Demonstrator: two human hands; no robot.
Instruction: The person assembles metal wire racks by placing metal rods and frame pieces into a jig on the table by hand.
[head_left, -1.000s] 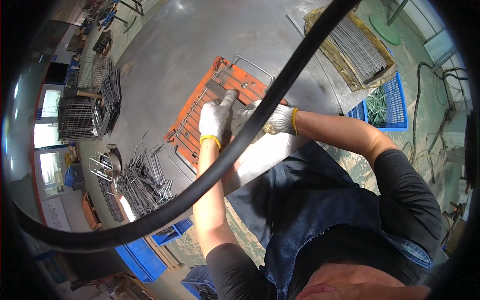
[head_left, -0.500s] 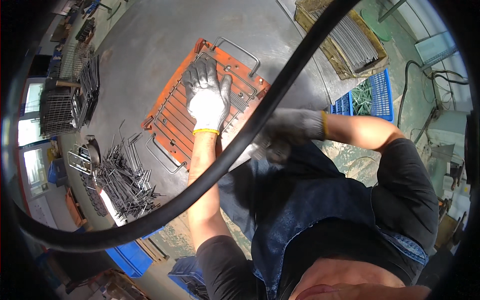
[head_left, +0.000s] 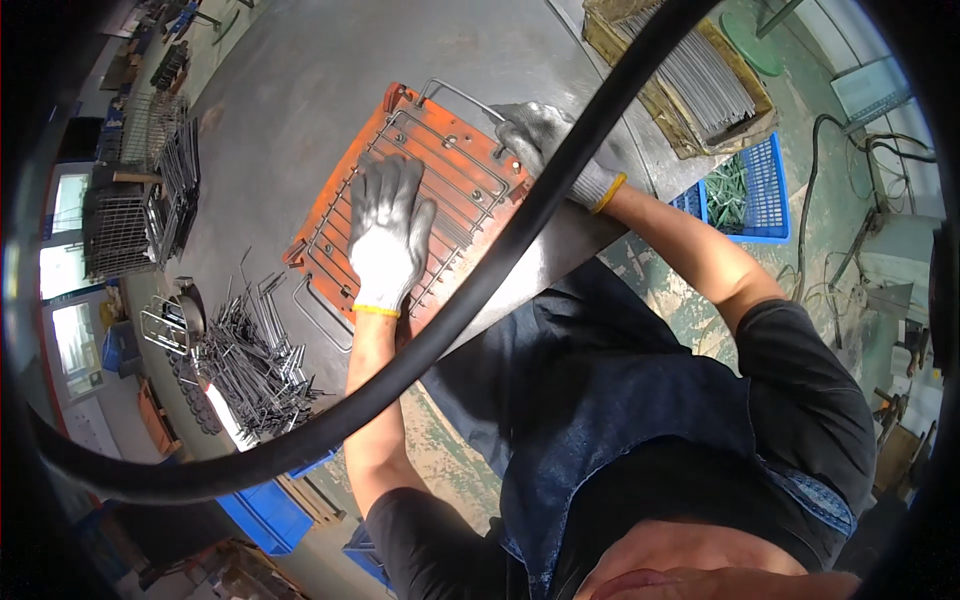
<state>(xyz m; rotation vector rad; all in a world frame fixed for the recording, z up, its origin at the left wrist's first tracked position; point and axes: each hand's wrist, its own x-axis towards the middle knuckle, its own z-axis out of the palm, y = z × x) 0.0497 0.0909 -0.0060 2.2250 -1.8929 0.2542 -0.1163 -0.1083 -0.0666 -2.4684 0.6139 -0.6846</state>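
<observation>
An orange metal jig [head_left: 330, 225] with a wire loop handle at each end lies tilted on the table. Steel rods and a bent wire frame [head_left: 470, 172] sit across it, between rows of small pegs. My left hand [head_left: 388, 230], in a grey-coated white glove, rests flat on the rods with its fingers stretched out. At the jig's far right corner, my gloved right hand [head_left: 548, 140] closes round the loop handle [head_left: 462, 97]; part of its grip is hidden. A black cable crosses in front of the jig's near right side and covers part of it.
Loose bent rods [head_left: 255, 360] are piled at the table's left. A worn box of straight rods [head_left: 690, 85] stands at the far right, above a blue crate [head_left: 765, 190] holding green strips. Wire racks [head_left: 120, 225] stand at far left. The thick black cable [head_left: 450, 350] arcs across the view.
My right hand has moved up from near my body, where it was blurred, to the jig's far handle. My left hand has slid slightly left and nearer across the rods.
</observation>
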